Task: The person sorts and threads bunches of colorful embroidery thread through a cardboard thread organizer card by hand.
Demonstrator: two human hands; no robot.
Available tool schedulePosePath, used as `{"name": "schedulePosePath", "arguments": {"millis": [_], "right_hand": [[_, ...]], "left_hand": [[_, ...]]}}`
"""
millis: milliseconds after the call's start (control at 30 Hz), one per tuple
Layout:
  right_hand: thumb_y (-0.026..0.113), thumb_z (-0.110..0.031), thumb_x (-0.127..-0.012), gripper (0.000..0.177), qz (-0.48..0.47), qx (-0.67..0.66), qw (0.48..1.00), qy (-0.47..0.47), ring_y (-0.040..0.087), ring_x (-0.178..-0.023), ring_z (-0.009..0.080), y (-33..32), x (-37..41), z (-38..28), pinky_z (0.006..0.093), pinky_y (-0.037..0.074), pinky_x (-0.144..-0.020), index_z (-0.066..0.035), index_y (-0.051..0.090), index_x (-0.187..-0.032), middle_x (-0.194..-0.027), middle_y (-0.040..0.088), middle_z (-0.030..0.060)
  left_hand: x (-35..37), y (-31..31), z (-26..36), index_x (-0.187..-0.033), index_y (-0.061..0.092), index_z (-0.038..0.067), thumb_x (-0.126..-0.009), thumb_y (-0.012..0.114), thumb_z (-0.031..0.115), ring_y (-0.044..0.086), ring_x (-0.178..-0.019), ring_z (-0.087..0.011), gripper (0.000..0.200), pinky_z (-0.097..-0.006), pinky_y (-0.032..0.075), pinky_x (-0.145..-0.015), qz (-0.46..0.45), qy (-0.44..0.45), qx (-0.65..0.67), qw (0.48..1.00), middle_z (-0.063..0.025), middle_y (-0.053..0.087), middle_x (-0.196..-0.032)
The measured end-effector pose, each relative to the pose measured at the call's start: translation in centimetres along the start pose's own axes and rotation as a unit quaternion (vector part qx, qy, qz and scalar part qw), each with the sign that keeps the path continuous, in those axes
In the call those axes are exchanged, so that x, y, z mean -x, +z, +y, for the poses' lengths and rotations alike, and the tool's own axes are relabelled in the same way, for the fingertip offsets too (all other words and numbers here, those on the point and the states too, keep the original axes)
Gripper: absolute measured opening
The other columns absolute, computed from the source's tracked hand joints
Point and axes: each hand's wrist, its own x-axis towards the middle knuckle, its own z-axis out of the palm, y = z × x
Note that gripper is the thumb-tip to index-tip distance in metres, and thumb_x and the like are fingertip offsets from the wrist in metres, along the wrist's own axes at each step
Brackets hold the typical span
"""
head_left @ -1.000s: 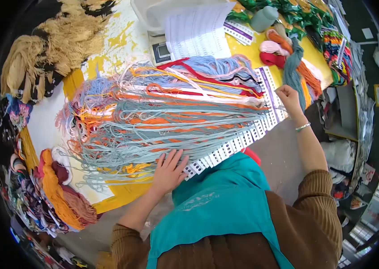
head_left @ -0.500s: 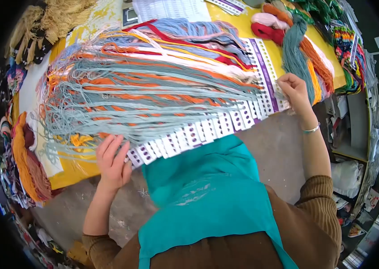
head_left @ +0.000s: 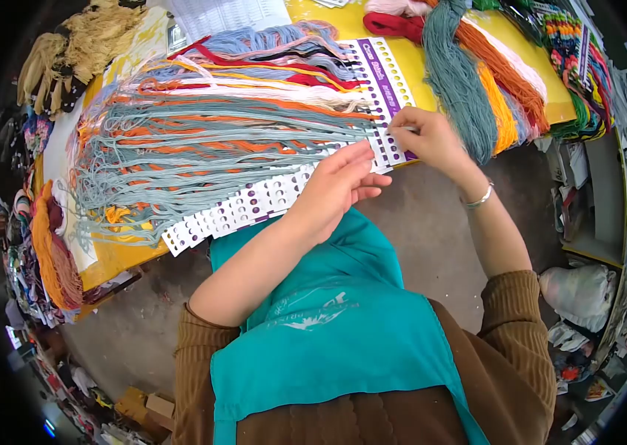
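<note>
My hands meet at two rows of holes on the punched cards (head_left: 254, 199), threads (head_left: 232, 141) fanning toward ten o'clock.
My left hand (head_left: 334, 191) is loosely open, fingers partly spread; my right hand (head_left: 430, 139) has thumb and fingertips drawn together at the cards (whatever they may pinch, I can't tell). The cards line the near edge of the worktop (head_left: 413, 68), from nine to one o'clock; my left fingers hide some of their holes. Skeins (head_left: 458, 85) lie toward one o'clock, past a yellow strip. Grey floor (head_left: 439, 230) gives elbow room toward three. The view cuts off the printed sheet (head_left: 232, 13) at eleven. A translucent bag (head_left: 580, 295) between three and four bulges with pale contents, hard to make out.
</note>
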Motion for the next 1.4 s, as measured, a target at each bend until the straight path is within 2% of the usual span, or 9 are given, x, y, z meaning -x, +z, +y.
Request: {"name": "schedulePosePath", "arguments": {"millis": [200,400,500,600,700,900,1133,1200,1400], "right_hand": [[0.066,-0.008,-0.083,0.01,0.009,-0.062,0.998,0.014,0.06,-0.067,0.0091,-0.1,-0.3,1.5,0.0259,0.05,-0.062,0.0,0.065,-0.089,-0.074,0.066,0.0038],[0.064,-0.005,-0.086,0.008,0.016,-0.052,0.999,-0.006,0.057,-0.065,0.0048,0.0,-0.4,1.4,0.0222,0.048,-0.059,0.001,0.064,-0.09,-0.078,0.063,-0.0002],[0.064,-0.005,-0.086,0.007,0.011,-0.055,0.998,0.001,0.057,-0.065,0.0048,-0.3,-0.5,1.2,0.0222,0.048,-0.059,0.001,0.064,-0.09,-0.077,0.063,-0.0003],[0.064,-0.004,-0.086,0.007,0.007,-0.079,0.997,0.003,0.056,-0.065,0.0045,-0.4,-0.4,1.3,0.0218,0.047,-0.058,0.001,0.064,-0.091,-0.076,0.063,-0.0008],[0.064,-0.006,-0.084,0.008,0.015,-0.11,0.994,-0.002,0.056,-0.067,0.0051,-0.4,-0.4,1.9,0.0237,0.047,-0.06,0.0,0.065,-0.091,-0.076,0.064,0.0001],[0.063,-0.006,-0.084,0.009,0.007,-0.127,0.992,0.0,0.054,-0.069,0.0046,-0.8,-0.1,1.3,0.0233,0.046,-0.061,-0.001,0.065,-0.091,-0.076,0.063,-0.0011],[0.062,-0.005,-0.084,0.011,-0.008,-0.154,0.988,-0.028,0.052,-0.069,0.0038,-1.0,-0.1,1.8,0.0218,0.044,-0.061,-0.003,0.066,-0.095,-0.077,0.063,-0.001],[0.062,-0.006,-0.084,0.012,-0.01,-0.129,0.991,-0.026,0.052,-0.068,0.0042,-1.1,-0.1,1.5,0.0227,0.044,-0.06,-0.003,0.066,-0.095,-0.076,0.061,-0.0015],[0.062,-0.005,-0.083,0.013,-0.065,-0.021,0.998,-0.011,0.049,-0.06,0.0058,-1.2,-0.5,0.2,0.026,0.04,-0.055,-0.002,0.062,-0.096,-0.065,0.055,-0.001]], "left_hand": [[-1.3,0.9,-0.4,-0.138,0.039,-0.006,-0.096,0.053,0.013,0.06,-0.103,-0.0212,0.049,-0.0321,0.049,-0.086,0.092,0.024,-0.081,0.992,-0.0134,0.051,-0.131],[-2.7,2.3,-0.2,-0.136,0.043,-0.006,-0.096,0.054,0.013,0.061,-0.1,-0.0198,0.046,-0.0309,0.05,-0.085,0.075,0.023,-0.049,0.996,-0.0146,0.053,-0.127],[-3.8,2.4,0.1,-0.133,0.045,-0.006,-0.095,0.053,0.011,0.062,-0.095,-0.0171,0.042,-0.0284,0.051,-0.082,0.092,-0.007,-0.035,0.995,-0.0115,0.059,-0.117],[-4.7,2.0,0.0,-0.128,0.048,-0.005,-0.096,0.053,0.011,0.063,-0.087,-0.0144,0.037,-0.0261,0.052,-0.076,0.072,-0.018,-0.044,0.996,-0.009,0.061,-0.106],[-5.6,2.7,-0.5,-0.122,0.051,-0.004,-0.097,0.052,0.013,0.064,-0.077,-0.0123,0.03,-0.0235,0.052,-0.066,0.109,0.019,-0.161,0.981,-0.0082,0.062,-0.099],[-7.2,2.5,-0.3,-0.114,0.053,-0.004,-0.097,0.048,0.011,0.067,-0.065,-0.0149,0.024,-0.0218,0.052,-0.052,0.15,-0.016,-0.132,0.98,-0.0107,0.065,-0.091],[-7.8,2.3,-0.1,-0.098,0.062,-0.004,-0.096,0.05,0.012,0.067,-0.066,-0.0133,0.02,-0.0213,0.054,-0.055,0.129,-0.043,-0.118,0.984,-0.0099,0.067,-0.083],[-8.1,2.2,0.0,-0.097,0.061,-0.004,-0.096,0.051,0.012,0.067,-0.066,-0.0137,0.02,-0.022,0.054,-0.055,0.131,-0.052,-0.128,0.982,-0.0102,0.067,-0.083],[-6.8,0.3,1.6,-0.097,0.059,0.0,-0.092,0.053,0.011,0.066,-0.061,-0.0135,0.013,-0.0214,0.049,-0.05,0.126,-0.012,-0.298,0.946,-0.0101,0.066,-0.077]]}}
